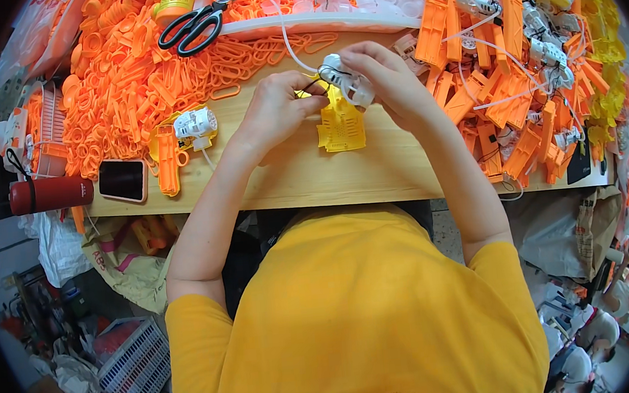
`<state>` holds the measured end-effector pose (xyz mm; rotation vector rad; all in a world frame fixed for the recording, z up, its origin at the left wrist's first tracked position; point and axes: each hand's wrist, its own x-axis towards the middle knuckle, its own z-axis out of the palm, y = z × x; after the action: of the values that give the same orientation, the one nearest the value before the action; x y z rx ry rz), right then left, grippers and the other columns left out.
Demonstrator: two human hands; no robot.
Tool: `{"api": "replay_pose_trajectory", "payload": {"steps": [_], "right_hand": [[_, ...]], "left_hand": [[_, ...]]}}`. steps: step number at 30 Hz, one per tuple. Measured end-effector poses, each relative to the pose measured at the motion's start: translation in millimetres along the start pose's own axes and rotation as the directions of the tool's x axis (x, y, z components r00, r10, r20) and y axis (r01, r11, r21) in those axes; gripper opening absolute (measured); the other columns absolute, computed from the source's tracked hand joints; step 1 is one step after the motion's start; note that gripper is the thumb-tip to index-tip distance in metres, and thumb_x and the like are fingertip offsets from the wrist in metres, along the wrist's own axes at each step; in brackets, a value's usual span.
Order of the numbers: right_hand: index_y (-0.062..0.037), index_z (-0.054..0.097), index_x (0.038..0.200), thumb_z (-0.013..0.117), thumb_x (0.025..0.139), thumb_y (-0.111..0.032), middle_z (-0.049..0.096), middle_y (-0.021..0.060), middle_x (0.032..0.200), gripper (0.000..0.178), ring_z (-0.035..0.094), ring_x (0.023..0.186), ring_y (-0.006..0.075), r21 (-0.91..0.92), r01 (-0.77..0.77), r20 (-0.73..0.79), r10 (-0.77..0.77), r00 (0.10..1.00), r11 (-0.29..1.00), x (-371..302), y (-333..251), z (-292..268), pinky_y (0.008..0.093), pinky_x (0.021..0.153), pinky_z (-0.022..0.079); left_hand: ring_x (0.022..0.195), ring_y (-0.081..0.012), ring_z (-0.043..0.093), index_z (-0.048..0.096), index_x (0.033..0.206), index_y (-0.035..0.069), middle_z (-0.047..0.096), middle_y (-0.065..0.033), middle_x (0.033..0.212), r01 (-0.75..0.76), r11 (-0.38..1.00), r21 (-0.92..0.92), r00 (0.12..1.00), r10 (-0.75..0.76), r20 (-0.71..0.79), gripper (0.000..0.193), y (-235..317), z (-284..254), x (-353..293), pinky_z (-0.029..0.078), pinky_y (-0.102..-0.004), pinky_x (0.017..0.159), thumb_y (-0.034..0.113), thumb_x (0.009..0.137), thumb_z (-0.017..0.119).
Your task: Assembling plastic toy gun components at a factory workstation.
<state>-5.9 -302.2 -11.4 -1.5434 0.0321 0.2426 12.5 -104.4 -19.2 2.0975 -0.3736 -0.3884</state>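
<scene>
white unit [348, 83] gripped by right hand [393, 83] | left hand [282, 106] held at wires [310, 85], grip can't be told | yellow shell [341, 128] seen below

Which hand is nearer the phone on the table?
Left. The left hand is beyond the phone and to its right; the right hand, gripping the white part, is also beyond it but much farther right.

letters [100, 260] — on the pale sack [141, 280]
</scene>
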Motion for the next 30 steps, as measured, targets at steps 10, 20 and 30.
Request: {"api": "replay_pose_trajectory", "payload": {"steps": [10,20,30], "right_hand": [[0.0001,0.049,0.122,0.057,0.093,-0.014,0.062,0.0085,0.107,0.033,0.065,0.086,0.0134,0.313,-0.015,-0.105,0.051,0.993,0.95,-33.5,37.0,1.9,0.0294,0.071,0.058],[0.001,0.055,0.118,0.061,0.092,-0.011,0.063,0.0071,0.105,0.029,0.062,0.09,0.0115,0.276,0.094,-0.151,-0.053,0.987,0.957,-38.2,41.1,6.8,0.0295,0.078,0.058],[0.0027,0.046,0.125,0.066,0.087,-0.004,0.065,0.0098,0.106,0.043,0.063,0.093,0.0126,0.246,0.105,-0.187,-0.059,0.981,0.963,-38.8,31.6,7.5,0.0271,0.08,0.054]], "left_hand": [[0.077,-0.0294,0.066,0.072,0.091,0.002,0.069,-0.0161,0.088,-0.087,0.987,0.134,0.993,0.075,0.091,0.018,2.5,4.1,1.0,0.052,-0.0395,0.072,0.017,0.08,0.07],[0.074,-0.0271,0.064,0.061,0.086,0.006,0.062,-0.0063,0.085,-0.472,0.743,0.474,0.808,0.58,-0.104,0.011,-11.0,35.1,-29.4,0.053,-0.0374,0.058,0.011,0.082,0.069],[0.077,-0.0245,0.065,0.064,0.091,0.006,0.063,-0.0067,0.091,-0.407,0.836,0.369,0.904,0.427,0.031,0.019,-6.0,25.3,-32.5,0.053,-0.0367,0.059,0.016,0.078,0.074]]}}
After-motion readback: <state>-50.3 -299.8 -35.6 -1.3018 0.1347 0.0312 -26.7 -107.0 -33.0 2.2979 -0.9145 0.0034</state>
